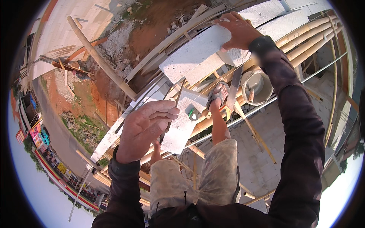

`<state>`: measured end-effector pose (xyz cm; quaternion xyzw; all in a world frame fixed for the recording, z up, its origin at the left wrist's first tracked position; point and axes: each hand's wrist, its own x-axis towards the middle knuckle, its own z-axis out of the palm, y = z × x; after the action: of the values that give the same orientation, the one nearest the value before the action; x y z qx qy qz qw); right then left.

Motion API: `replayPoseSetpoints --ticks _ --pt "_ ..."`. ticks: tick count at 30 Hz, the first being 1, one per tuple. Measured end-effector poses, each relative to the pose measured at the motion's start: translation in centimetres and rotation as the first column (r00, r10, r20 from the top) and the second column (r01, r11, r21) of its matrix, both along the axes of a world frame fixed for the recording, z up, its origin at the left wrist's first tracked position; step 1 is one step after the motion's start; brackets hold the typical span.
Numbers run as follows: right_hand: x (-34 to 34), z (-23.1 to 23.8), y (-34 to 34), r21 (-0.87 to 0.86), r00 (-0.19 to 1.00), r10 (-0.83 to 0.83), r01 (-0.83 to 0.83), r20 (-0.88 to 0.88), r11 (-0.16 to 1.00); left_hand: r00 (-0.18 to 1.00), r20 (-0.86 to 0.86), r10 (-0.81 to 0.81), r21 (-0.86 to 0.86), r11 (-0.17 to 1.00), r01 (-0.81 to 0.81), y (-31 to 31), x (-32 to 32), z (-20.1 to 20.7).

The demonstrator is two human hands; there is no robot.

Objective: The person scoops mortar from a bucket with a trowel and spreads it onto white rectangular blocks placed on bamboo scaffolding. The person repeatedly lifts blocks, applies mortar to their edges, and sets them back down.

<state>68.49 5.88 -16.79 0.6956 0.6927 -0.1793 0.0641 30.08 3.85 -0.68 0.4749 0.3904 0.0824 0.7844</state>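
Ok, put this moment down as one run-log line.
left hand: raised, half-curled, grip unclear | right hand: clasping white block | nearby: saw beside bucket

Two hands, one left hand [142,127] and one right hand [237,33], work above a bamboo scaffold [205,125]. White blocks [194,62] number at least three, overlap hiding the exact total. Near the scaffold's edge stand one bucket [261,88] and one saw [235,86]. One sandal [213,95] is visible, and one small round object [194,114] sits at a block's right edge. At least three bamboo poles [310,41] lie upper right.
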Motion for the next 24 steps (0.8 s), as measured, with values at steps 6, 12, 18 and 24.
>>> replayPoseSetpoints --ticks 6,12,18,24 --pt "0.1 -0.3 -0.3 0.064 0.998 0.047 -0.049 0.039 0.997 0.835 -0.018 0.551 0.383 0.775 -0.503 8.8 -8.8 -4.8" --pt "0.2 0.3 -0.3 0.111 0.997 0.076 -0.075 -0.004 0.991 0.950 -0.310 0.016 -0.077 0.996 -0.042 12.0 -5.1 -23.5" --pt "-0.6 2.2 0.2 0.003 0.993 0.048 -0.048 -0.106 0.999 0.833 -0.397 -0.386 -0.047 0.915 0.402 11.4 1.8 -28.9" --pt "-1.9 3.4 0.8 -0.086 0.999 -0.007 0.003 -0.043 0.996 0.908 -0.296 -0.295 -0.126 0.955 0.269 9.8 2.7 -30.2"
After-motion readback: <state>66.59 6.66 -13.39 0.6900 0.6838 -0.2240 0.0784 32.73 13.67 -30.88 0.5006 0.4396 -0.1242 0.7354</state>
